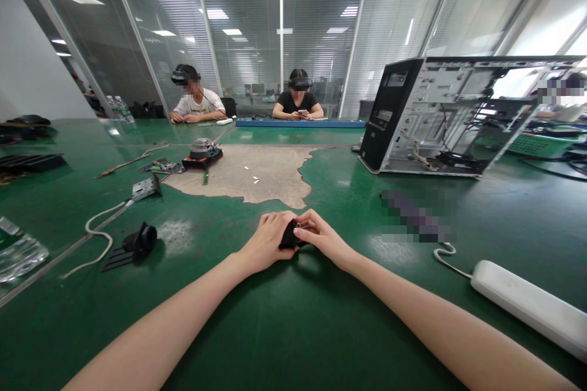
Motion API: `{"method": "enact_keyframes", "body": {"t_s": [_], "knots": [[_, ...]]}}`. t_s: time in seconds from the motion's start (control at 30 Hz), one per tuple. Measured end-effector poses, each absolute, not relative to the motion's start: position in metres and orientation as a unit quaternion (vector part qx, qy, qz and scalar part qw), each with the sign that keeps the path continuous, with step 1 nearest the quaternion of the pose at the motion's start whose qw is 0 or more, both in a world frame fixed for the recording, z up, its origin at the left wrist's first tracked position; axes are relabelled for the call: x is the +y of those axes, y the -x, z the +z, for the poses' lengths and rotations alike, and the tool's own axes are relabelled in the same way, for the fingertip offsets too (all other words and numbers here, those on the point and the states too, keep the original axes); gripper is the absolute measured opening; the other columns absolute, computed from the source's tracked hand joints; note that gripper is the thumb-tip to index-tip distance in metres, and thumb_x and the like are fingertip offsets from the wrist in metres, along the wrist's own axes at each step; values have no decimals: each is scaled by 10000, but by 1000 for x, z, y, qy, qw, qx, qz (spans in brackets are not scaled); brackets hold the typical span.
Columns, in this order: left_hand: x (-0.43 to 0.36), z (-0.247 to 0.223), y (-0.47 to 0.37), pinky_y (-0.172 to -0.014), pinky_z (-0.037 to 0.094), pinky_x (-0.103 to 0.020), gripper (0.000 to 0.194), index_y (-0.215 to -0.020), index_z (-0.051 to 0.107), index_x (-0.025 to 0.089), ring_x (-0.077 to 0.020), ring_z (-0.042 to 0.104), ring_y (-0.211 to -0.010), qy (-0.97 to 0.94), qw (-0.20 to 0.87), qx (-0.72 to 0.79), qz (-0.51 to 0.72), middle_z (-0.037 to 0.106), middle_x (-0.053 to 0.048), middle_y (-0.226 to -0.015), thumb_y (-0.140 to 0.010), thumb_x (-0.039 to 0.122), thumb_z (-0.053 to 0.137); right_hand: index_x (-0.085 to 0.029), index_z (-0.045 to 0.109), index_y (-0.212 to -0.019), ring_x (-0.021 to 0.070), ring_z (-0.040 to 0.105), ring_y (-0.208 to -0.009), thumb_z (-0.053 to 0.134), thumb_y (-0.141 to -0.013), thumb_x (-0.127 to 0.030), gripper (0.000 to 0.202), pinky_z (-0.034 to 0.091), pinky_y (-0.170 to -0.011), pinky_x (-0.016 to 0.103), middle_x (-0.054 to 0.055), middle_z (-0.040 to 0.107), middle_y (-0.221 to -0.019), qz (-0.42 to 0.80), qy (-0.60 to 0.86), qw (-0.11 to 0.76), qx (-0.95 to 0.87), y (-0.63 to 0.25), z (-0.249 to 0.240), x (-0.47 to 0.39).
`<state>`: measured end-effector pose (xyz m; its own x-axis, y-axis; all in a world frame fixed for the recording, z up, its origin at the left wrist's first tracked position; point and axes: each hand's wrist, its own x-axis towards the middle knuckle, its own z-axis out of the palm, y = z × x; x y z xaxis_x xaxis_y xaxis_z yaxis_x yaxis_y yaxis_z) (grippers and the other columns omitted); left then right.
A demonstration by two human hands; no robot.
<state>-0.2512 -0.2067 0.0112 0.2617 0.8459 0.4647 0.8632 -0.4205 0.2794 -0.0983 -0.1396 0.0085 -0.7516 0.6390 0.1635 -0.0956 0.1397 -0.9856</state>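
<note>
In the middle of the green table (257,324), a small black part (288,236) is held between my two hands. My left hand (270,238) wraps round it from the left, with the thumb below and the fingers over the far side. From the right, my right hand (321,236) has its thumb and fingers pinched at the part's right edge. What exactly the part is cannot be made out, as fingers cover most of it.
An open computer case (426,116) stands at the right. A white power strip (527,299) lies at right front. Leftward are a black plastic bracket (137,243), a metal box (145,187), a heatsink with fan (202,151) and a water bottle (18,250). Two people (298,101) sit opposite.
</note>
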Motion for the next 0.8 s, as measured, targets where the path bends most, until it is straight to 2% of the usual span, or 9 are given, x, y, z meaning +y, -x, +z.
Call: {"method": "enact_keyframes", "body": {"t_s": [0.17, 0.4, 0.57, 0.8], "knots": [[-206, 11, 251, -855, 265, -355, 552, -1111, 303, 220, -212, 423, -973, 794, 14, -540, -280, 469, -46, -1068, -636, 237, 584, -192, 473, -877, 127, 524, -788, 573, -690, -333, 255, 426, -736, 310, 11, 525, -882, 603, 231, 293, -705, 101, 4, -135], [-206, 11, 251, -855, 266, -352, 580, -1112, 296, 222, -205, 427, -959, 792, 3, -545, -273, 471, -36, -1072, -613, 205, 592, -222, 431, -871, 119, 517, -803, 669, -592, -222, 367, 415, -754, 295, -20, 520, -835, 632, 175, 272, -704, 95, 13, -139], [-206, 12, 250, -859, 267, -350, 550, -1108, 300, 219, -202, 426, -974, 789, 4, -546, -282, 475, -38, -1062, -636, 232, 582, -212, 443, -847, 112, 517, -758, 584, -684, -295, 230, 423, -708, 284, -16, 521, -808, 630, 195, 303, -688, 98, 9, -140], [-206, 12, 251, -860, 269, -353, 556, -1110, 298, 209, -207, 425, -979, 790, 15, -547, -276, 469, -52, -1068, -633, 238, 582, -186, 486, -869, 127, 526, -775, 589, -671, -328, 264, 420, -731, 303, 10, 534, -869, 604, 231, 287, -707, 99, 6, -135]]}}
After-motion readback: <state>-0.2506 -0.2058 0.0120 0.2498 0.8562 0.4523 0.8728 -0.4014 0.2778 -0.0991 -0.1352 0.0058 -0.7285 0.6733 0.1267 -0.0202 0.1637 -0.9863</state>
